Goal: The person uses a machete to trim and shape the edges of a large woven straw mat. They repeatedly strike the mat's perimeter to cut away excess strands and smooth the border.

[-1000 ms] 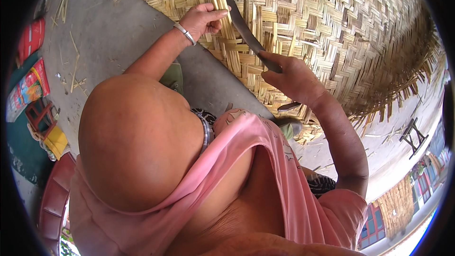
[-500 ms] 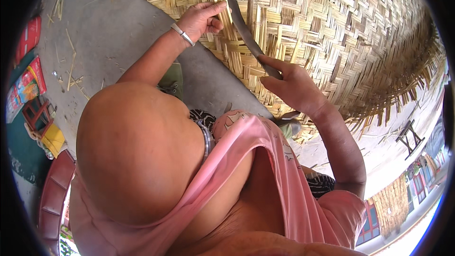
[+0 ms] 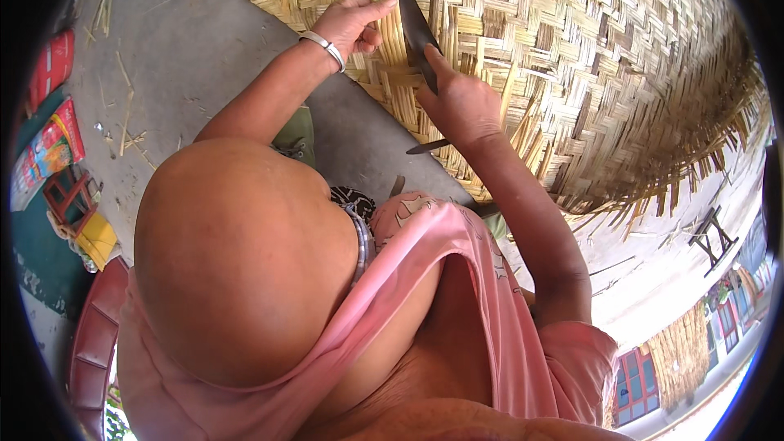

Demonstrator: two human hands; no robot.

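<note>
A large mat woven from pale, straw-coloured reed strips [image 3: 563, 57] spreads across the top and right. My left hand [image 3: 347, 24], with a silver bangle at the wrist, pinches loose upright reed strips [image 3: 394, 45] near the mat's left edge. My right hand [image 3: 465, 106] is closed round a knife with a dark, slightly curved blade [image 3: 416, 24]. The blade points away from me, just right of the pinched strips. Below my right wrist a dark pointed piece [image 3: 426, 148] sticks out; I cannot tell whether it belongs to the knife.
Grey concrete floor [image 3: 204, 57] with scattered straw bits lies to the left. Colourful packets [image 3: 53, 143], a yellow item [image 3: 96, 241] and a dark red padded seat [image 3: 98, 335] are at the far left. A small dark folding frame [image 3: 712, 237] stands beyond the mat's frayed right edge.
My right hand has moved up and left with the knife, bringing it nearer my left hand. The blade now stands steeper. My left hand has shifted slightly to the right.
</note>
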